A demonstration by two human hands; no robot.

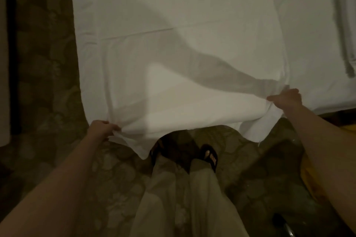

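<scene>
Obs., head view, left to right.

- Far left: patterned carpet (pixel 44 63) runs alongside the bed. The white sheet (pixel 173 44) overhangs that side and covers the bed's edge there.
- Left hand (pixel 104 128): fingers curled, pinching the sheet's near hem at its left corner. The cloth bunches into small folds at the grip. The hand sits low, off the foot of the bed and over the carpet.
- Sheet: most of it lies flat on the bed (pixel 317 63), with one crease line running across it. Between the two grips the near hem sags in a curve and hangs free above the carpet. Judgement: a wide two-corner hold spreads the pull across the full width, so the cloth can be drawn flat and squared to the bed rather than dragged from one point.
- Below the hem: feet in black sandals (pixel 210 156), set close to the foot of the bed, roughly midway between the hands. This stance likely gives an even pull.
- Right hand (pixel 287 98): closed on the hem's right corner, thumb side toward the sheet. It is higher and further forward than the left, so the hem runs at a slant. Next move probably calls for levelling the two corners.
- Far right: a folded cloth (pixel 344 25) lies on the bed, well apart from the sheet's edge and out of the work.
</scene>
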